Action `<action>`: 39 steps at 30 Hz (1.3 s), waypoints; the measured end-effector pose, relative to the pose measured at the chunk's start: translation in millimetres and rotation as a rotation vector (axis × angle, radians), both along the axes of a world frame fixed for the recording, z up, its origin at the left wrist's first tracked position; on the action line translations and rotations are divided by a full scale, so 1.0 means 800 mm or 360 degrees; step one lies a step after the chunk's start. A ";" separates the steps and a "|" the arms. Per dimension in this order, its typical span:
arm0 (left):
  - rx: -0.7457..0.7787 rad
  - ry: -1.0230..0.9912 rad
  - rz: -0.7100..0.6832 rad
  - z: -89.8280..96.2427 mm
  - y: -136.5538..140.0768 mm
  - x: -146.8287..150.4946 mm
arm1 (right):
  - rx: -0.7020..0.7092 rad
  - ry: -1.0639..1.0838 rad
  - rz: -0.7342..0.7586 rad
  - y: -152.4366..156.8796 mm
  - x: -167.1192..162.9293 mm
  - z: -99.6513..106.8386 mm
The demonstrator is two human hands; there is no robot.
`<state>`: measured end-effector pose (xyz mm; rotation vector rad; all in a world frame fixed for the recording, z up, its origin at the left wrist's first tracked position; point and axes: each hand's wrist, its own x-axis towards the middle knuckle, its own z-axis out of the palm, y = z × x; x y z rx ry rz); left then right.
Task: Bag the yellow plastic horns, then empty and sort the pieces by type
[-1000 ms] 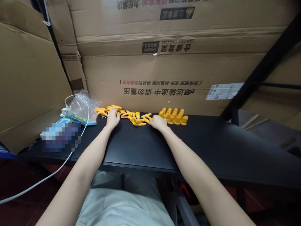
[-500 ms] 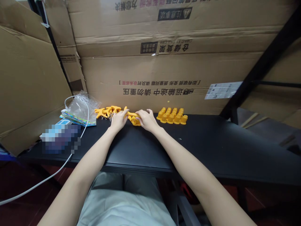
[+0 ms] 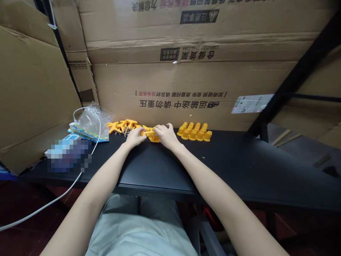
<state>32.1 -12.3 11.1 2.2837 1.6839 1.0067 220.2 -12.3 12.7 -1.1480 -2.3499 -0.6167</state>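
My left hand [image 3: 136, 137] is closed with thumb and fingers on a yellow plastic piece [image 3: 149, 133], whose exact kind I cannot make out. From the other side my right hand [image 3: 166, 136] grips the same piece, its fingers covering part of it. More yellow plastic parts [image 3: 154, 139] lie on the table just below and behind the fingers. Beside my left hand is a pile of yellow star-like pieces [image 3: 122, 125] with small metal chains [image 3: 124, 133]. To the right of my right hand, several yellow cup-shaped pieces [image 3: 194, 132] stand in rows.
A black table [image 3: 160, 167] carries everything. On its left are a clear plastic bag [image 3: 92, 121], a blurred-out box [image 3: 69, 153] and a white cable [image 3: 71, 188] running over the front edge. Cardboard panels [image 3: 170, 78] stand behind, with a black metal post [image 3: 290, 76] on the right.
The yellow piece has turned between my hands; the end that stuck up by my left fingers is lower now. My left hand has shifted slightly right and down.
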 end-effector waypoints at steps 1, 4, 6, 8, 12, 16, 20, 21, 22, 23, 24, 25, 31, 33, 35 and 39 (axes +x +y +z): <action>-0.0037 -0.0044 -0.0020 -0.002 0.003 -0.001 | -0.0011 -0.0021 0.0000 0.000 -0.001 0.000; -0.0137 -0.0168 -0.0073 -0.005 0.011 -0.005 | -0.0023 -0.0059 0.0002 0.000 -0.003 -0.001; -0.0183 -0.0235 -0.0105 -0.003 0.013 -0.008 | -0.0019 -0.0054 0.0008 0.000 -0.004 0.000; -0.0191 -0.0251 -0.0124 0.000 0.012 -0.010 | -0.0010 -0.0036 0.0014 -0.001 -0.004 0.002; 0.0014 -0.0038 -0.0048 0.011 0.001 -0.007 | -0.0013 0.0046 0.0016 -0.004 -0.003 0.005; 0.0238 0.0270 0.0099 0.020 -0.014 0.003 | -0.0092 0.0229 0.0075 0.000 0.005 0.004; 0.0303 0.0504 0.0132 0.024 -0.025 0.009 | -0.0185 0.0310 0.0197 0.007 0.013 0.000; 0.0317 0.0549 0.0122 0.024 -0.027 0.010 | -0.0194 0.0314 0.0214 0.009 0.015 0.000; 0.0329 0.0585 0.0108 0.025 -0.028 0.011 | -0.0196 0.0315 0.0220 0.009 0.016 0.000; 0.0336 0.0610 0.0091 0.025 -0.030 0.013 | -0.0194 0.0309 0.0212 0.009 0.016 0.000; 0.0336 0.0626 0.0076 0.026 -0.031 0.014 | -0.0187 0.0296 0.0192 0.009 0.017 0.001; 0.0327 0.0633 0.0062 0.026 -0.032 0.015 | -0.0177 0.0275 0.0165 0.009 0.017 0.001; 0.0249 0.0385 -0.0096 0.023 -0.027 0.014 | -0.0085 0.0098 0.0018 0.005 0.015 0.006; 0.0197 0.0223 -0.0132 0.022 -0.025 0.014 | -0.0033 0.0058 -0.0030 0.003 0.013 0.008; 0.0066 0.0061 -0.0114 0.022 -0.024 0.017 | 0.0039 0.0031 -0.0093 0.000 0.012 0.011; -0.0235 -0.0080 -0.0062 0.020 -0.025 0.023 | 0.0164 0.0010 -0.0160 -0.002 0.013 0.016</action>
